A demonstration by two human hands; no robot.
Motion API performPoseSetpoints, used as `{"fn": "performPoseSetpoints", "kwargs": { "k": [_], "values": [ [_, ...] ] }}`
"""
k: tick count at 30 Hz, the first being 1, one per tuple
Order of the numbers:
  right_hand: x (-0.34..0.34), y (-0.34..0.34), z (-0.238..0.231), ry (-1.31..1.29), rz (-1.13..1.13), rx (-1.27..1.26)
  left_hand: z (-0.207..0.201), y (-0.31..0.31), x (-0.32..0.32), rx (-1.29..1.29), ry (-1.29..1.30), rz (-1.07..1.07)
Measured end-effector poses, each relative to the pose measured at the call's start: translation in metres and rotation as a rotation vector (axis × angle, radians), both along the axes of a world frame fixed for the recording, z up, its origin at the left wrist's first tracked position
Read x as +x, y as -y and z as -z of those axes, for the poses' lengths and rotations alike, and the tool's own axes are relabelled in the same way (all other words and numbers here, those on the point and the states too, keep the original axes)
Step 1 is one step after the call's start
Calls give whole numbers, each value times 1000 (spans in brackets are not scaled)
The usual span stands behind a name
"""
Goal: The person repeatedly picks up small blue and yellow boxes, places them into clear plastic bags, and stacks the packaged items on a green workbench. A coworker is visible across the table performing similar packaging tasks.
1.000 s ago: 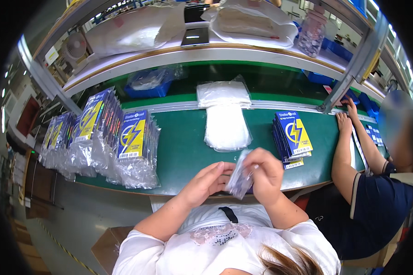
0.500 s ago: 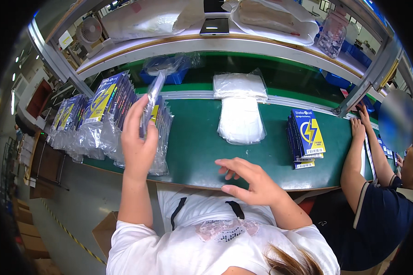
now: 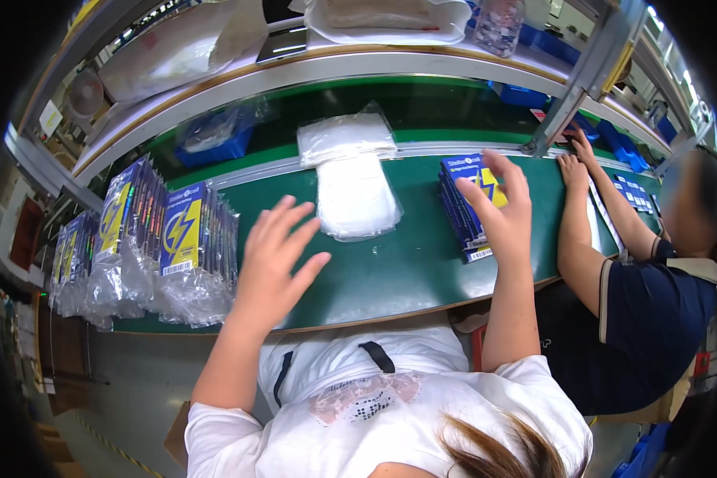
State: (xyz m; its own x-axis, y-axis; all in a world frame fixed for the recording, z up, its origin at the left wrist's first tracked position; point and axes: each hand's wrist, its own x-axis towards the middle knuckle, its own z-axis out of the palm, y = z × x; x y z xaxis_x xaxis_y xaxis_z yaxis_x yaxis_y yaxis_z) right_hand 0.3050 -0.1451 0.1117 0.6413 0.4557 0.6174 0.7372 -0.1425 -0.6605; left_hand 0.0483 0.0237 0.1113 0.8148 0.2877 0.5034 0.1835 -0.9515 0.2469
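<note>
My left hand [image 3: 279, 255] is empty, its fingers spread above the green table between the bagged boxes and the clear plastic bags. Over the right-hand stack of blue and yellow battery boxes [image 3: 456, 209] hovers my right hand [image 3: 498, 203], thumb and fingers apart; whether it touches the stack I cannot tell. That hand partly covers the top box. To the left stand rows of similar blue and yellow boxes [image 3: 185, 231] in clear bags, packed upright side by side. A pile of clear plastic bags [image 3: 358, 199] lies flat at the table's middle.
A blue bin [image 3: 229, 147] holding plastic bags stands behind the table's left part. Above runs a long shelf [image 3: 358, 65] with a phone-like dark slab [image 3: 282, 46] and a clear jar [image 3: 499, 28]. At right a person [image 3: 653, 295] works at the same table [image 3: 334, 291].
The bagged box has left my left hand, which has moved right, fingers spreading. My right hand has reached right and forward to the box stack. The whole view has turned rightward.
</note>
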Motion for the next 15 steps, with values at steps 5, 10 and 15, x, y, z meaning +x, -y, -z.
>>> {"fn": "performPoseSetpoints", "kwargs": {
  "k": [5, 10, 15],
  "values": [
    [21, -6, 17, 35, 244, -554, 59, -32, 51, 9, -35, 87],
    [-2, -6, 25, 98, 101, 2, 70, -45, 63, 20, -39, 88],
    [-36, 1, 21, -840, -546, 354, 60, -31, 67, -156, 112, 95]
  ]
}}
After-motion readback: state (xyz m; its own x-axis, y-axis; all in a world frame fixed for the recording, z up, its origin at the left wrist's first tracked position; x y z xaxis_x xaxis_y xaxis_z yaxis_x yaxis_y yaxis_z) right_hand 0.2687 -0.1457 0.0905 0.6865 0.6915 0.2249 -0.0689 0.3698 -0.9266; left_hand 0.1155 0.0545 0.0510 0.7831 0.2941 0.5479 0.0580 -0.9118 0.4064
